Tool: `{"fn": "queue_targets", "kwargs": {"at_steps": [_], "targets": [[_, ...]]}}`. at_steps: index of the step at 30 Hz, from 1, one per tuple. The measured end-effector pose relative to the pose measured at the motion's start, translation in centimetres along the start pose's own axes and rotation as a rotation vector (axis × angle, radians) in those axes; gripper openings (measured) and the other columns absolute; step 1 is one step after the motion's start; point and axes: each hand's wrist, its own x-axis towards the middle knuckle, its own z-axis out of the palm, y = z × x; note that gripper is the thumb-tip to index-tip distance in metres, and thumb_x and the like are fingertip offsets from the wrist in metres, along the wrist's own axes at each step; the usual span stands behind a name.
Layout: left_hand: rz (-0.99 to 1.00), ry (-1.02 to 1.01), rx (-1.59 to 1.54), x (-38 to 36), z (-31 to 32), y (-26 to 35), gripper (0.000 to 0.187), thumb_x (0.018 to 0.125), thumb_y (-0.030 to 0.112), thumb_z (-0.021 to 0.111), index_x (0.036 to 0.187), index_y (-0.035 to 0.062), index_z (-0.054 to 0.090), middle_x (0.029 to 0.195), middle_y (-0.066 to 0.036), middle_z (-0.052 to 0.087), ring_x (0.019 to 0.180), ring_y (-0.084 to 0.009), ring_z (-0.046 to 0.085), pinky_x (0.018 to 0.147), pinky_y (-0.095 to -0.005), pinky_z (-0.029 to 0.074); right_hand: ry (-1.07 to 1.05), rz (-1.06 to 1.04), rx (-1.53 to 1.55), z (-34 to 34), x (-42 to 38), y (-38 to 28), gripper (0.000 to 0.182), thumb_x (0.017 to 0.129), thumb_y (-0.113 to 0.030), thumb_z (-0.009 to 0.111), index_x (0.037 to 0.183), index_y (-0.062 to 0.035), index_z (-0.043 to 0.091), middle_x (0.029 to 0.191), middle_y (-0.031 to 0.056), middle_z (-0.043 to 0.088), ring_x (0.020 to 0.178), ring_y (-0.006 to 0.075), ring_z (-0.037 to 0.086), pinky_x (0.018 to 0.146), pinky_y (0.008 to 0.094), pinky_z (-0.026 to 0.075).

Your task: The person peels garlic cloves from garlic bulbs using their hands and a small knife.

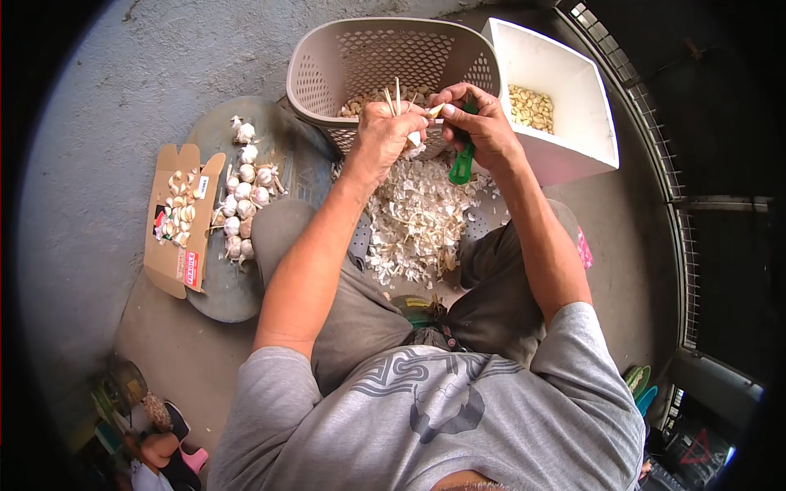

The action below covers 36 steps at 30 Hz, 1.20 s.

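My left hand [381, 139] is closed around a partly broken garlic bulb [415, 142], with thin dry stalks [398, 96] sticking up past the fingers. In my right hand [485, 131] is a tool with a green handle [461, 166], perhaps a small knife; its blade is hidden. A pale garlic clove [436, 110] sits at the right thumb and fingertips, where both hands nearly meet. Both hands are over the near rim of a brown perforated basket [315, 78], which has unpeeled-looking cloves [372, 104] in it.
A white foam box [565, 155] with peeled cloves [530, 109] stands at the right. Garlic skins [417, 221] pile between my legs. At left, whole garlic bulbs [240, 204] and a cardboard box [168, 278] of cloves rest on a round grey surface [217, 299]. Another person's limb [160, 448] shows lower left.
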Motion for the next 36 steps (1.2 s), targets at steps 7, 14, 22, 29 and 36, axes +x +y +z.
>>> {"fn": "queue_targets", "kwargs": {"at_steps": [7,14,22,29,36], "targets": [[0.096,0.068,0.101,0.2,0.7,-0.1,0.013,0.092,0.011,0.067,0.087,0.0009,0.074,0.07,0.0,0.066,0.056,-0.0053,0.056,0.049,-0.0218,0.042,0.014,-0.01,-0.089,0.2,0.0,-0.2,0.017,0.098,-0.016,0.071,0.109,-0.0038,0.068,0.086,0.0008,0.069,0.06,0.0063,0.061,0.046,0.0212,0.041],[0.235,0.126,0.473,-0.7,1.4,0.7,0.015,0.093,0.012,0.067,0.083,0.0023,0.073,0.066,0.005,0.058,0.059,-0.0018,0.049,0.051,-0.0226,0.039,0.024,0.053,-0.08,0.7,-0.1,-0.2,0.029,0.098,-0.017,0.071,0.118,0.003,0.068,0.085,0.0027,0.068,0.059,0.0058,0.057,0.045,0.0227,0.039],[0.167,0.139,0.318,-0.4,1.2,0.4,0.015,0.092,0.012,0.067,0.085,0.0015,0.074,0.068,0.006,0.06,0.059,-0.0019,0.05,0.051,-0.0223,0.039,-0.04,0.123,0.049,-0.2,0.1,-1.0,0.029,0.096,-0.009,0.071,0.121,0.0035,0.066,0.084,0.0039,0.067,0.062,0.0084,0.061,0.047,0.0237,0.046],[0.196,0.23,0.472,0.0,0.6,0.3,0.018,0.091,0.013,0.067,0.079,0.0,0.073,0.063,0.004,0.059,0.056,-0.0033,0.05,0.05,-0.0246,0.039,-0.191,0.106,0.011,-1.3,-0.1,-1.4,0.031,0.094,-0.007,0.071,0.123,0.0026,0.062,0.088,0.002,0.066,0.061,0.0071,0.061,0.048,0.0226,0.049],[0.09,0.034,0.851,-0.7,0.6,0.9,0.026,0.083,0.019,0.066,0.067,-0.0022,0.066,0.054,-0.003,0.053,0.053,-0.0094,0.05,0.051,-0.0327,0.041,-0.321,0.155,0.001,-1.8,-1.2,-3.7,0.033,0.089,-0.001,0.075,0.119,0.004,0.063,0.09,0.0047,0.07,0.06,0.0078,0.063,0.051,0.0213,0.051]]}}
